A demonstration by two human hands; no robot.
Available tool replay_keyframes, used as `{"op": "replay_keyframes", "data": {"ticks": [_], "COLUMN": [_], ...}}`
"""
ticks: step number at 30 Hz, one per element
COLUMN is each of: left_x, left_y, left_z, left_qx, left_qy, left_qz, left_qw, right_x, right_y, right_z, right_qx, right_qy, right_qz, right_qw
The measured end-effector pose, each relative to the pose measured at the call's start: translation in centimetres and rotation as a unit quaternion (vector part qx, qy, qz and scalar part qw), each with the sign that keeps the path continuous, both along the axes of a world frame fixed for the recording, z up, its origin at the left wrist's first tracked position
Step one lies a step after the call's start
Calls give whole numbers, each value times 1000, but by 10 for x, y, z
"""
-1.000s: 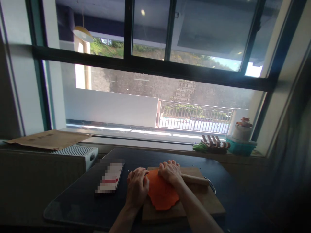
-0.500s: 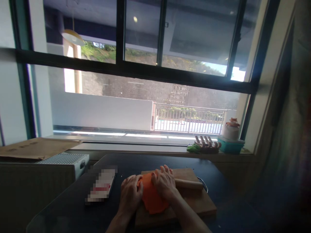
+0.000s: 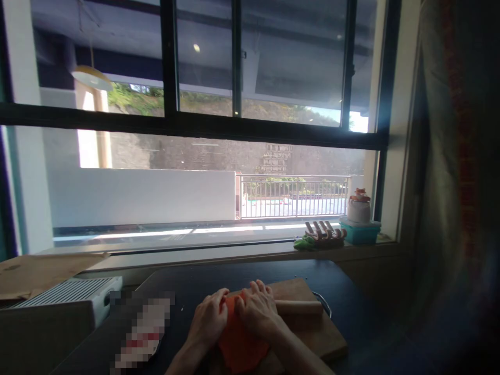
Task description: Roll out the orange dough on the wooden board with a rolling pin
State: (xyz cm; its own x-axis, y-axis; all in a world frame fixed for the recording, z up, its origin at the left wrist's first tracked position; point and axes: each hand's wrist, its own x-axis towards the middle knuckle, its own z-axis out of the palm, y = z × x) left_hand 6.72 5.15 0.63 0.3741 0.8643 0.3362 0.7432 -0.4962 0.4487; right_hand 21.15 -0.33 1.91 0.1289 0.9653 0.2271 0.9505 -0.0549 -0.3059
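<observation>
A sheet of orange dough (image 3: 242,344) lies on a wooden cutting board (image 3: 328,338), its near edge uneven. My left hand (image 3: 209,317) curls over the dough's left side, thumb toward the middle. Across the dough's upper right, my right hand (image 3: 258,310) bends over the near end of the visible part of a rolling pin (image 3: 299,307). The pin sticks out to the right of that hand. How far it runs beneath the dough and my hands is hidden.
A blurred-out flat object (image 3: 144,333) lies left on the dark table (image 3: 187,278). A metal handle (image 3: 324,302) shows at the board's right. On the windowsill stand a rack (image 3: 324,234), a teal box (image 3: 359,232) and a bottle (image 3: 358,208). Brown cardboard (image 3: 39,273) lies far left.
My view has tilted and turned to the right, so the surroundings sit further left. Both hands remain on the dough and pin, with the orange sheet appearing longer toward me.
</observation>
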Motion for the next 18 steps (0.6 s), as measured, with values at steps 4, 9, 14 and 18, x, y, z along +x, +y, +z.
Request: {"op": "replay_keyframes", "data": {"ticks": [4, 9, 14, 18], "left_x": [-1, -4, 3, 16], "left_y": [10, 24, 26, 27], "left_z": [16, 23, 29, 32], "left_qx": [-45, -60, -76, -92], "left_qy": [-9, 11, 37, 41], "left_qz": [-5, -37, -60, -50], "left_qw": [999, 997, 995, 994], "right_x": [2, 22, 42, 62], "right_y": [-2, 46, 56, 30], "right_z": [3, 16, 13, 4], "right_qx": [3, 13, 58, 51], "right_qy": [-7, -11, -26, -38], "right_qz": [12, -52, -72, -40], "right_qw": [1000, 998, 995, 997]}}
